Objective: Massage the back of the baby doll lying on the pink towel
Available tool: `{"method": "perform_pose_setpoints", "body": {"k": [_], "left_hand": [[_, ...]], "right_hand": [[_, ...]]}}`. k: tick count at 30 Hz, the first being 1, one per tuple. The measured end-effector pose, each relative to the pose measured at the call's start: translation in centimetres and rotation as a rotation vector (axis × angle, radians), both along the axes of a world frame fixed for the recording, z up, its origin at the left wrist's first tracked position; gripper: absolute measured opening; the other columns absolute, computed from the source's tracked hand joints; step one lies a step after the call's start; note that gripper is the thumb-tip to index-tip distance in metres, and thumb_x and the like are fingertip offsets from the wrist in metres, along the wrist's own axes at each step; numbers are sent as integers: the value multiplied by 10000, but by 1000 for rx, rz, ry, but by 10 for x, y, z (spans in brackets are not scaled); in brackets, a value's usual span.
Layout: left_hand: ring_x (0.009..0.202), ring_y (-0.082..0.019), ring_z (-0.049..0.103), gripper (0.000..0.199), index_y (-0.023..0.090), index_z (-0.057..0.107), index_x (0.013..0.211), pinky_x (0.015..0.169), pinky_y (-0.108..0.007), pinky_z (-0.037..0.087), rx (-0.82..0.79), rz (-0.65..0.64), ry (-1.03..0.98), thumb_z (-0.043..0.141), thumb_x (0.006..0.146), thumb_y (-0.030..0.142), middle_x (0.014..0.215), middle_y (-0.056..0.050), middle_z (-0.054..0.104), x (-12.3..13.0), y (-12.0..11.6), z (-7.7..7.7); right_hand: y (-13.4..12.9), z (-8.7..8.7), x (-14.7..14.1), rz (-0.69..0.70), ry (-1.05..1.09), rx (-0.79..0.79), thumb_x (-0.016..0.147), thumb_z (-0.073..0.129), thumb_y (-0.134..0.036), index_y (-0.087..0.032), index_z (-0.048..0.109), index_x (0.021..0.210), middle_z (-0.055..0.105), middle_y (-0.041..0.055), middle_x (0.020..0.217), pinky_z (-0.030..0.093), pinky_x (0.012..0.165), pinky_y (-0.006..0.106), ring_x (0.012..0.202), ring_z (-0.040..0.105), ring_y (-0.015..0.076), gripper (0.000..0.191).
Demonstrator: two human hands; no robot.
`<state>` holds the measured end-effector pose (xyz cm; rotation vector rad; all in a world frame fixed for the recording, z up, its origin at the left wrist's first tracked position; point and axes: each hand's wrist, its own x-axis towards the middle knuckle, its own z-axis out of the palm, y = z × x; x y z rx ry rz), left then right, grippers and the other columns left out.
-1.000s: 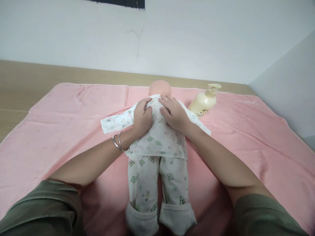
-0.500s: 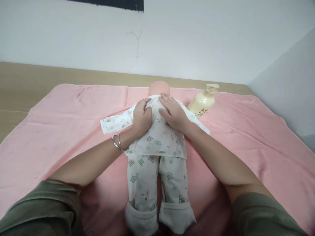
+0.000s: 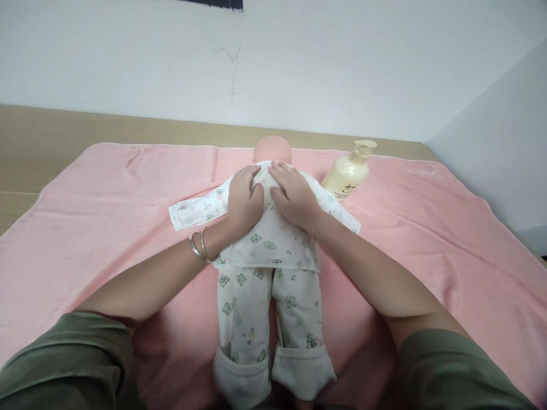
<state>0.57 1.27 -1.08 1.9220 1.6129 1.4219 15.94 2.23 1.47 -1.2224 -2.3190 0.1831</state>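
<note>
A baby doll (image 3: 272, 149) lies on a pink blanket, its head away from me and its face not showing. It wears a white top (image 3: 273, 250) with green animal prints and matching trousers (image 3: 294, 307) with folded cuffs. My left hand (image 3: 245, 199) rests flat on the left side of the upper body, thumb apart from the fingers. On the right side, my right hand (image 3: 294, 193) lies flat near the neckline, its fingers stretched out. Neither hand grips the cloth. The doll's sleeves spread out to both sides.
A cream pump bottle (image 3: 348, 173) leans beside the doll's right-hand sleeve. The pink blanket (image 3: 427, 239) covers most of a wooden surface (image 3: 25, 148). A white wall (image 3: 320, 68) rises behind it, with another wall at the right.
My right hand's fingers have shifted slightly toward the middle of the doll's upper body. The view has moved a little; the left hand stays in the same place on the top.
</note>
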Motion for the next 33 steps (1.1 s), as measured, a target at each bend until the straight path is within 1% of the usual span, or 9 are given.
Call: {"method": "perform_pose_setpoints", "body": {"k": [3,6,9,12,16,21,24,29,33], "left_hand": [[1364,-277,528,478,157,571,1290,1217,-485,392,88,-13,116,453,831,215,1384,-119,626,3,-2,0],[1421,-301,477,508,134,557,1331,1247,-515,342,58,-35,140,457,845,244,1452,-141,578,3,1,2],[1297,-308,577,482,138,583,1311,1162,-528,443,-89,-55,87,448,872,285,1367,-151,639,-4,11,8],[1232,-296,616,432,173,617,1268,1107,-515,490,-157,-70,96,406,919,317,1310,-131,677,-9,16,14],[1205,-311,619,439,131,639,1222,1101,-523,474,-75,-85,323,327,950,276,1250,-168,690,-1,1,18],[1457,-355,425,533,56,516,1409,1220,-548,343,14,-92,439,397,933,264,1517,-203,512,14,-23,13],[1421,-337,476,534,67,516,1414,1221,-546,350,-56,-77,354,392,934,266,1480,-192,558,10,-14,14],[1268,-303,602,473,105,624,1281,1160,-516,434,-177,-51,219,337,940,265,1339,-168,667,-5,18,15],[1249,-292,612,453,128,646,1225,1156,-503,433,-76,-37,278,295,959,234,1287,-155,692,-3,13,10]], "right_hand": [[14,1,7,-123,40,-35,967,348,-273,-99,529,1443,482,139,1557,343,1230,543,1478,417,304,539],[-4,2,0,-196,-27,5,983,314,-256,-34,533,1426,516,208,1508,368,1191,576,1438,455,357,542],[-36,3,-13,-114,-88,112,1000,312,-259,4,490,1456,482,238,1527,321,1227,575,1472,410,362,556],[-47,2,-19,30,-81,130,993,317,-242,-38,432,1512,455,175,1568,264,1282,525,1520,352,293,570],[-14,0,-5,-40,14,11,966,320,-247,-113,519,1453,497,122,1547,287,1263,545,1497,385,286,544],[19,1,11,-171,67,-35,977,355,-336,-117,605,1278,630,173,1366,420,1138,546,1305,553,332,449],[2,3,3,-198,-11,8,982,309,-273,-79,620,1235,636,209,1334,423,1115,564,1281,557,357,446],[-51,1,-21,-88,-122,117,990,352,-268,-24,445,1494,420,208,1581,238,1271,569,1524,320,348,567],[-47,0,-19,-46,-81,34,956,336,-218,-57,425,1522,386,155,1616,213,1295,558,1556,278,287,595]]}}
